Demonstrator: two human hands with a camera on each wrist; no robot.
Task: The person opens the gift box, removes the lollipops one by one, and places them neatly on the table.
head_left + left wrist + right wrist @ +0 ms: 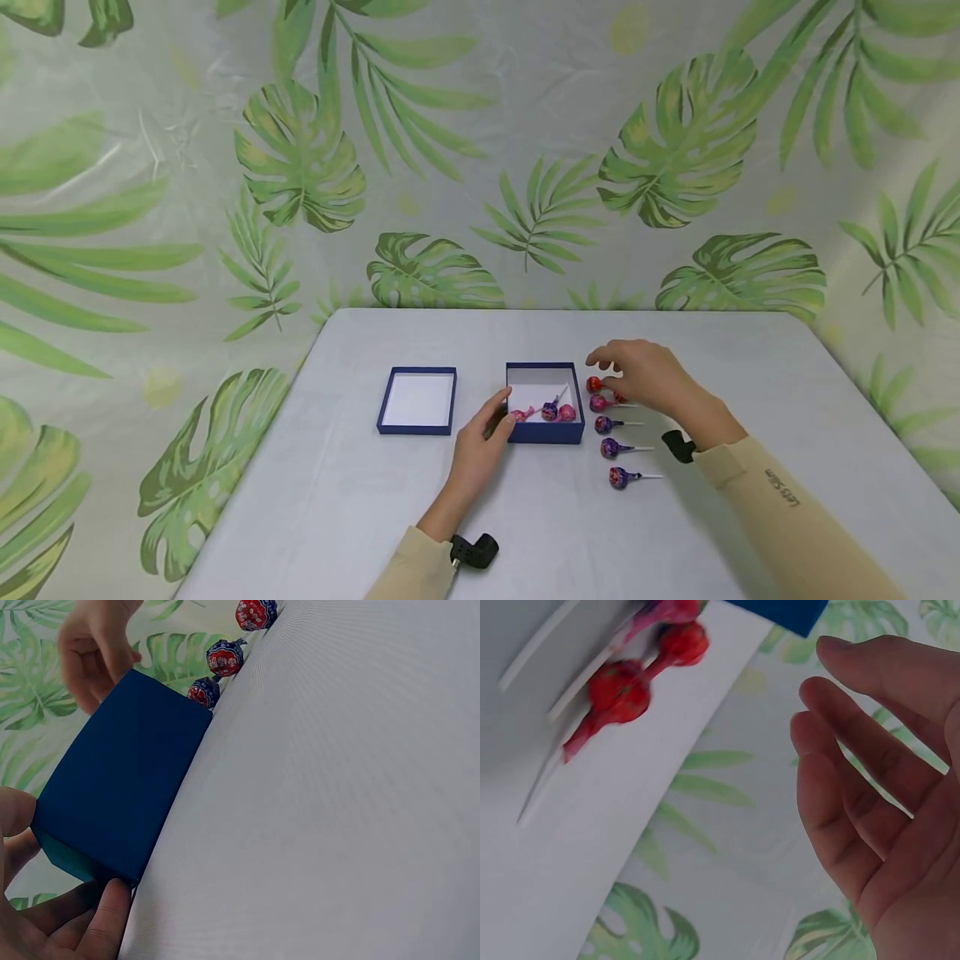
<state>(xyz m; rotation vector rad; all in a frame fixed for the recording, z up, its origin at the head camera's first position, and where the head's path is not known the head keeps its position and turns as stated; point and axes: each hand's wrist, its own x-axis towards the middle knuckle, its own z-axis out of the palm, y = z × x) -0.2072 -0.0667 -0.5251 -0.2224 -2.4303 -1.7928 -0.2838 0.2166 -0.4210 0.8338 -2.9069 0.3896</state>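
Observation:
A blue box with a white inside stands uncovered on the table, and several wrapped lollipops lie in it. My left hand grips the box at its left side, with thumb and fingers around the near left corner. Right of the box runs a column of lollipops, purple ones nearer me. Two red lollipops lie at the far end, partly hidden by my right hand in the head view. My right hand hovers over that far end, fingers loosely bent, nothing between them.
To the left of the box lies a shallow lid with a blue rim and white inside. A white cloth covers the table. Behind its far edge hangs a leaf-patterned sheet.

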